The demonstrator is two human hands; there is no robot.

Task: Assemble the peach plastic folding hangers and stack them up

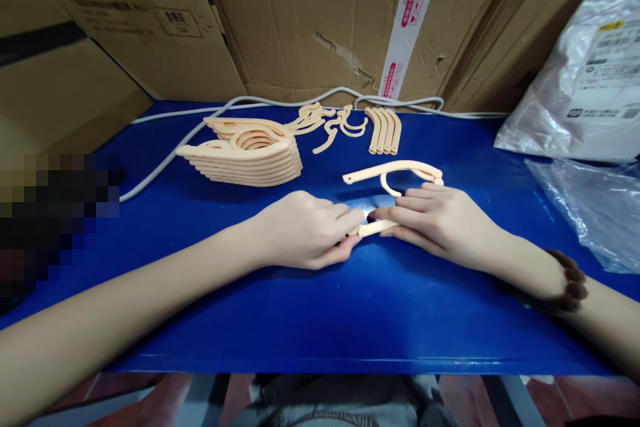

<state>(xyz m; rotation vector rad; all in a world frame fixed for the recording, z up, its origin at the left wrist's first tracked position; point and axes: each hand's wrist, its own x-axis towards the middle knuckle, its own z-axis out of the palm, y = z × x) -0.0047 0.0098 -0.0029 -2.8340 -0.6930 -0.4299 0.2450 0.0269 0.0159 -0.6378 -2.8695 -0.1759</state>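
Observation:
My left hand (313,230) pinches one end of a cream plastic hanger arm (377,227) between thumb and fingers, low over the blue table. Closed around the same arm farther along, my right hand (440,220) wears a dark brown fuzzy band at the wrist. Just beyond my right fingers is a second, curved hanger arm (390,169) with a hole at its left end and a small hook (388,185) below it. My right hand hides whether these parts are joined to the held arm.
Behind my left hand stands a stack of cream hangers (245,170). Loose hooks (327,135) and several curved arms (384,131) lie farther back. A white cable (165,167) runs along the cardboard boxes (300,27). Plastic packaging (560,107) sits at the right.

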